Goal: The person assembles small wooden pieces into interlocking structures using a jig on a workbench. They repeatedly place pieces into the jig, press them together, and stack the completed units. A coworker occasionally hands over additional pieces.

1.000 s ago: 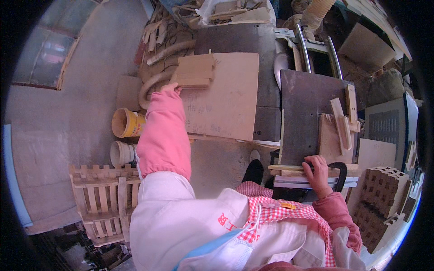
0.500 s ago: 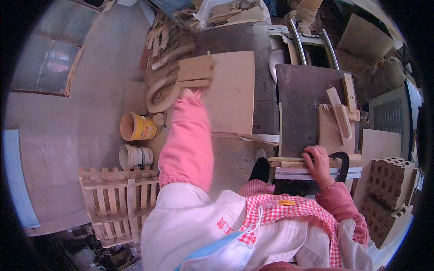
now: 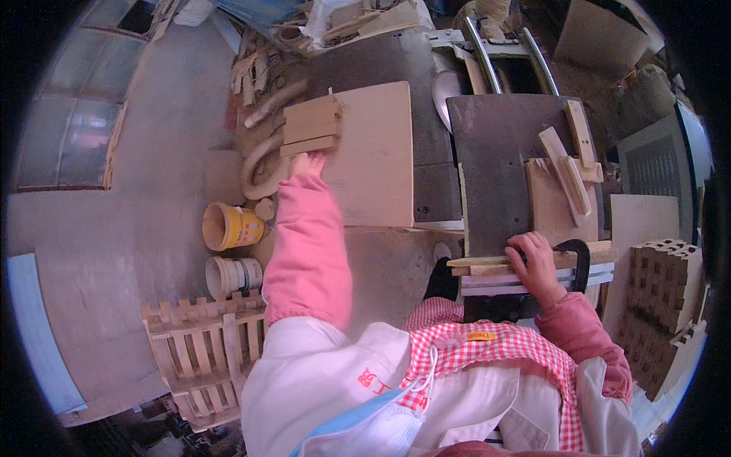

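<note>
My left hand (image 3: 308,163) reaches far out, its fingers stretched against the near edge of a narrow wooden strip (image 3: 308,145). That strip lies along the near side of several small flat boards (image 3: 312,120), on the left part of a large pale panel (image 3: 377,152). My right hand (image 3: 535,264) is bent over a wooden rail (image 3: 487,266) at the front of a dark sliding table (image 3: 491,183), fingers on top. Just right of it a black curved clamp (image 3: 582,263) hooks over the rail. The undersides of the right fingers are hidden.
Wood sticks (image 3: 565,171) lie on a thin board (image 3: 544,202) on the sliding table. Two metal rails (image 3: 485,57) run beyond it. At left stand a yellow bucket (image 3: 237,227), a white bucket (image 3: 228,276), a coiled hose (image 3: 255,171) and a wooden pallet (image 3: 202,350). Stacked blocks (image 3: 662,282) stand at right.
My left hand shows more fully, its fingers now against the wooden strip's near edge. My right hand stays on the rail. The whole view has shifted slightly.
</note>
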Tool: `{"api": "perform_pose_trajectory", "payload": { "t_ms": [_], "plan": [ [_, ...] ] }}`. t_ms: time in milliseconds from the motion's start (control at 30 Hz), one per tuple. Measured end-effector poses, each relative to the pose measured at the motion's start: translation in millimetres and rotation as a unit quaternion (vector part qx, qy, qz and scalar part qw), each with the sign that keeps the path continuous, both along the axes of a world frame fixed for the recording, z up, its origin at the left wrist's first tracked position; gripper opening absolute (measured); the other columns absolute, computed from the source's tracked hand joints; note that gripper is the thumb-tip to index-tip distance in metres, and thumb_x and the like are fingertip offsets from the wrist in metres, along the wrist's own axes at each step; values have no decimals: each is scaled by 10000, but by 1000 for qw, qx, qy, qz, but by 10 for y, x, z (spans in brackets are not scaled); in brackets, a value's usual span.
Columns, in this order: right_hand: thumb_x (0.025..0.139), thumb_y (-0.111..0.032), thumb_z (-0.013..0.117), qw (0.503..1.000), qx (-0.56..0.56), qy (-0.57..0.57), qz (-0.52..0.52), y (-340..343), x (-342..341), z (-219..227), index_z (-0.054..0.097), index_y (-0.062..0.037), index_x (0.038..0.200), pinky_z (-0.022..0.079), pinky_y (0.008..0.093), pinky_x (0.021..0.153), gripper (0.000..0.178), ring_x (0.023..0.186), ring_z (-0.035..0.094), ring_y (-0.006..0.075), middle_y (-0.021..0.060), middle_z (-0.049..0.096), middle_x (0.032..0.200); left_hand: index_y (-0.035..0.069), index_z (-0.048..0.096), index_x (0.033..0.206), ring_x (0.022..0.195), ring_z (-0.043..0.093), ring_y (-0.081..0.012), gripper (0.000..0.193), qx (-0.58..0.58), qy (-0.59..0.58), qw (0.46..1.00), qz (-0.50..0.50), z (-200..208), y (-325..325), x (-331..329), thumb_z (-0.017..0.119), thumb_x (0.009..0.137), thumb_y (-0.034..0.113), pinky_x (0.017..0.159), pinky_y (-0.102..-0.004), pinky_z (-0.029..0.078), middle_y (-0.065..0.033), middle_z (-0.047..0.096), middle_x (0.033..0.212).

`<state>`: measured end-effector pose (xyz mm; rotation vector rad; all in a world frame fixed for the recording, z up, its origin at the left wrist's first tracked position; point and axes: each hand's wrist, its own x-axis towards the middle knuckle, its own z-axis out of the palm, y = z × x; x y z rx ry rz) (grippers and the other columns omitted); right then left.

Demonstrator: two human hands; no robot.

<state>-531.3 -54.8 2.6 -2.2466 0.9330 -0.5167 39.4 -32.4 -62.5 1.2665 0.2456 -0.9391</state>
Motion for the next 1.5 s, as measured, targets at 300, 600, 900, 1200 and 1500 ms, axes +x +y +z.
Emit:
{"api": "perform_pose_trajectory", "payload": {
  "t_ms": [300,600,900,1200,1500],
  "plan": [
    [820,-149,645,1000,-8,-12,-4,-1,5,5,602,-44,884,432,411,764,131,836,555,312,101,601,839,-6,411,1313,1245,414,-335,436,-58,34,997,30,17,66,-139,473,920,170,1075,-521,306,-149,414,1371],
    [819,-161,646,1000,-11,-2,6,12,-35,-20,616,-44,901,433,417,774,146,844,557,319,114,606,849,225,361,1420,1394,154,-388,844,216,-743,394,-496,382,906,-1834,720,702,483,1105,-600,112,-129,202,1517],
    [834,-190,633,999,-24,27,25,17,-4,-70,612,-39,898,433,428,786,165,853,563,337,133,612,864,285,323,1431,1403,113,-399,888,283,-731,409,-467,412,912,-2105,723,679,534,1099,-633,83,-115,197,1520],
    [829,-210,638,999,-31,19,24,4,-24,-82,616,-45,910,437,422,788,185,862,569,324,123,616,872,274,322,1431,1400,127,-400,882,295,-728,404,-469,400,895,-2163,730,687,513,1087,-642,114,-110,213,1514],
    [841,-212,605,1000,-18,-25,5,-14,-179,-69,577,-56,1153,414,456,913,350,1030,529,355,168,591,1073,137,305,1439,1383,212,-373,818,143,-740,443,-484,546,757,-2419,633,788,507,1105,-528,187,-156,267,1493]
  ]
}}
